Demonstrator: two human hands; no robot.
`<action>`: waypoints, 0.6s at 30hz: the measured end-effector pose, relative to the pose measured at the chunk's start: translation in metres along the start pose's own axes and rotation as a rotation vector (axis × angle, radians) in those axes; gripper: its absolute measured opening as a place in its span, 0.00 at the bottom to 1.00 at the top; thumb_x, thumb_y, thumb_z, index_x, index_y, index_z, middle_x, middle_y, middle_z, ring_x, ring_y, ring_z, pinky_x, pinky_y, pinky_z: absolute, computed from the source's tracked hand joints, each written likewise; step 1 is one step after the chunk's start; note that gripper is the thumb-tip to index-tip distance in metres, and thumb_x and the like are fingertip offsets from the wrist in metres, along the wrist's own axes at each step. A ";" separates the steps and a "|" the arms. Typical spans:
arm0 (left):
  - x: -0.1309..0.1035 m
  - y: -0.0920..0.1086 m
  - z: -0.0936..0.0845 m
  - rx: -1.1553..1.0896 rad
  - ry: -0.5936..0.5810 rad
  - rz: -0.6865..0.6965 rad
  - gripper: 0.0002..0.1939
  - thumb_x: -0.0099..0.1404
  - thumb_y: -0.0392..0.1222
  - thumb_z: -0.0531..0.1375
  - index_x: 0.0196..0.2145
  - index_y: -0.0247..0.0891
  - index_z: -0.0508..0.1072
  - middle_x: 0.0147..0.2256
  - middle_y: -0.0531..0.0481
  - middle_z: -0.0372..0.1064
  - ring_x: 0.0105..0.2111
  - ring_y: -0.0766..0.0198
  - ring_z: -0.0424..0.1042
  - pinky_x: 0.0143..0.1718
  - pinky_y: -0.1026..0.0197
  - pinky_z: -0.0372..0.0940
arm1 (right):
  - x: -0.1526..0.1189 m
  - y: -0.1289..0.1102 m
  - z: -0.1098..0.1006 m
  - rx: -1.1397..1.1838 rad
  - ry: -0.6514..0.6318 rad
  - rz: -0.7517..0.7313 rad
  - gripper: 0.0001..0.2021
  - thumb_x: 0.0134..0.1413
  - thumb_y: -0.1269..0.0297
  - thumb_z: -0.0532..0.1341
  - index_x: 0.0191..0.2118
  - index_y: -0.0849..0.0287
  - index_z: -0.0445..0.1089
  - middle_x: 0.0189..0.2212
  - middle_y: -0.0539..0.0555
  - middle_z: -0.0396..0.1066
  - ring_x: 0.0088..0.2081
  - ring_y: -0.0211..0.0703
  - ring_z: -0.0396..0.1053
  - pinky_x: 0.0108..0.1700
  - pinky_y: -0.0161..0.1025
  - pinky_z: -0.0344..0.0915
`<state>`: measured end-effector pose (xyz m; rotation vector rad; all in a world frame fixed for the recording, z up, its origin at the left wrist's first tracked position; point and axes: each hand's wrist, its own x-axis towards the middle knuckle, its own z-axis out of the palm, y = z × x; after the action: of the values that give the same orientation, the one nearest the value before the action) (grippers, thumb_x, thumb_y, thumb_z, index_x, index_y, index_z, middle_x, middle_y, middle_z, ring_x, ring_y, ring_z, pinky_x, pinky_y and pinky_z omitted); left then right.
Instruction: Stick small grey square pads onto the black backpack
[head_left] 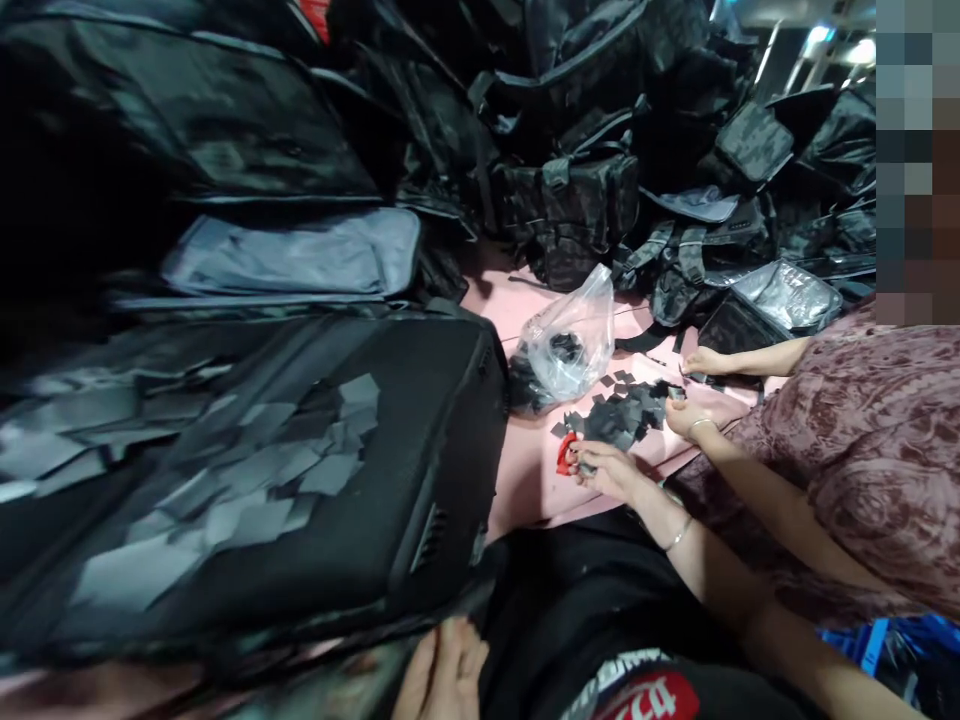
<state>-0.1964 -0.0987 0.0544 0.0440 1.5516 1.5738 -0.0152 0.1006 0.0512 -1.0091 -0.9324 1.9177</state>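
My right hand (606,472), with a thin bracelet on its wrist, is closed around a small red-looped tool (566,455), whose kind I cannot make out. Just beyond it, small black square pieces (622,412) lie in a loose pile on pink cloth (525,480). My left hand (444,670) is low in the picture near the front edge of a big black bag (442,440). Its fingers are bent and pressed together, and what they hold, if anything, is hidden. Grey flat pieces (255,470) are strewn over that bag.
A clear plastic bag (574,345) with dark pieces stands past the pile. On my right sits a person in a patterned garment (847,430), their hands (686,412) by the pile. Camouflage bags (570,210) are heaped behind. Blue plastic (892,645) shows at lower right.
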 end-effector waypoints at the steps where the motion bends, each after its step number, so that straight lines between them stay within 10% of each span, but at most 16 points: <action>1: -0.004 0.002 0.006 -0.001 -0.042 0.031 0.24 0.38 0.55 0.70 0.26 0.35 0.68 0.23 0.56 0.63 0.21 0.72 0.59 0.23 0.67 0.60 | -0.008 0.007 0.009 0.027 -0.084 0.056 0.15 0.44 0.62 0.65 0.38 0.65 0.67 0.29 0.55 0.69 0.29 0.37 0.65 0.31 0.36 0.62; 11: -0.022 0.029 0.031 0.553 -0.300 0.527 0.17 0.55 0.48 0.62 0.41 0.38 0.75 0.27 0.53 0.64 0.28 0.66 0.64 0.32 0.64 0.61 | -0.076 0.025 0.085 -0.229 -0.458 0.139 0.12 0.53 0.59 0.58 0.39 0.62 0.60 0.17 0.44 0.64 0.14 0.29 0.58 0.17 0.27 0.53; 18: -0.022 0.027 0.014 0.696 -0.259 0.639 0.08 0.55 0.43 0.60 0.22 0.37 0.72 0.26 0.50 0.68 0.26 0.65 0.67 0.31 0.64 0.62 | -0.083 0.025 0.088 -0.262 -0.567 0.330 0.21 0.54 0.48 0.55 0.42 0.63 0.60 0.26 0.49 0.67 0.18 0.31 0.67 0.18 0.28 0.60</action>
<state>-0.1899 -0.0955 0.0913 1.1772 1.8962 1.3109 -0.0663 -0.0035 0.0933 -0.8064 -1.4351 2.4754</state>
